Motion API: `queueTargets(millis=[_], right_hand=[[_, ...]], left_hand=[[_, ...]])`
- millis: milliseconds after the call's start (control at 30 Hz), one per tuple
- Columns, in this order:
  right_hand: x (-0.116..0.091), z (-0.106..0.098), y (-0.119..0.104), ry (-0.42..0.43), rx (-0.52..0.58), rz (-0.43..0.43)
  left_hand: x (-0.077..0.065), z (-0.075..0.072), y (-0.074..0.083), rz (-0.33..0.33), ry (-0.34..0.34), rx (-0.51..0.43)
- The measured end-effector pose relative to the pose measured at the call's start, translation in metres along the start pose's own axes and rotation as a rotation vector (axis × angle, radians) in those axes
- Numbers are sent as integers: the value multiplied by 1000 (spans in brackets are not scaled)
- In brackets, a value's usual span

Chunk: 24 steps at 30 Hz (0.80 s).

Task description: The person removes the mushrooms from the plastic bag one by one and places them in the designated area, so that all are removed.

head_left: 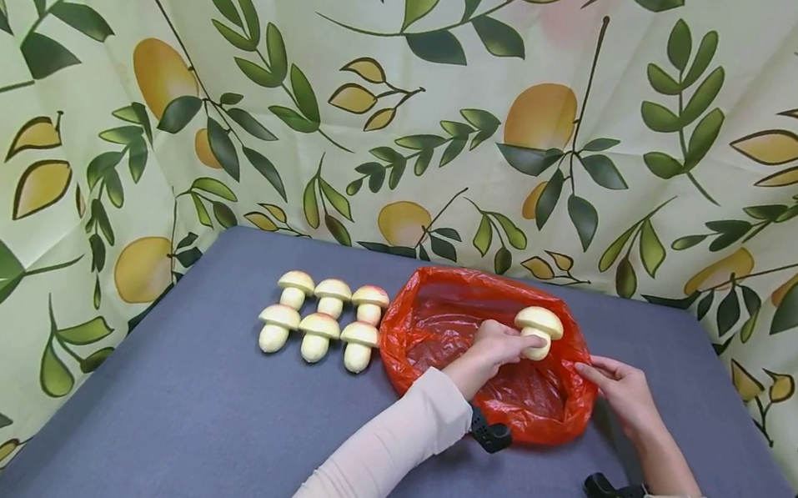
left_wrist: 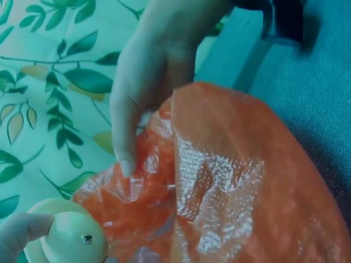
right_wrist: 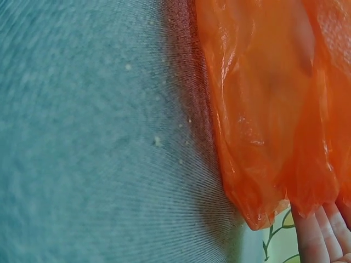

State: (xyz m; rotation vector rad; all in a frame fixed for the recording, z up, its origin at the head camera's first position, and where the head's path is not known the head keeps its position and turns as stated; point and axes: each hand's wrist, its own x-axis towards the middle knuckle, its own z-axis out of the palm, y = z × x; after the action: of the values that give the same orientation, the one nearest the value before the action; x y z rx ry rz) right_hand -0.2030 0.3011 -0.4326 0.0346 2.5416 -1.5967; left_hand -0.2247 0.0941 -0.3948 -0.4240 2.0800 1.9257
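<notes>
A red plastic bag (head_left: pixel 432 287) stands on the table with its mouth spread wide. Over that mouth my left hand (head_left: pixel 490 350) pinches a toy mushroom (head_left: pixel 539 321) by its stem, cap upward. In the left wrist view the same mushroom (left_wrist: pixel 74 238) shows at the lower left, a thumb against it. My right hand (head_left: pixel 626 390) grips the bag's right rim between thumb and fingers. Fingers of the right hand (right_wrist: pixel 321 233) are partly covered by the bag (right_wrist: pixel 263 109) in the right wrist view.
Two rows of mushrooms (head_left: pixel 317 336), several in all, stand left of the bag on the grey-blue table (head_left: pixel 194 424). A leaf-and-fruit patterned cloth (head_left: pixel 466 81) hangs behind the table. Each wrist wears a black camera strap (head_left: pixel 491 434).
</notes>
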Motion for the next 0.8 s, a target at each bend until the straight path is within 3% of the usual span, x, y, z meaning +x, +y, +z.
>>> queueTargets(millis=[800], right_hand=[[0,-1,-3,21,-9,31]], left_hand=[[-15,-36,-1,31,-145,34]])
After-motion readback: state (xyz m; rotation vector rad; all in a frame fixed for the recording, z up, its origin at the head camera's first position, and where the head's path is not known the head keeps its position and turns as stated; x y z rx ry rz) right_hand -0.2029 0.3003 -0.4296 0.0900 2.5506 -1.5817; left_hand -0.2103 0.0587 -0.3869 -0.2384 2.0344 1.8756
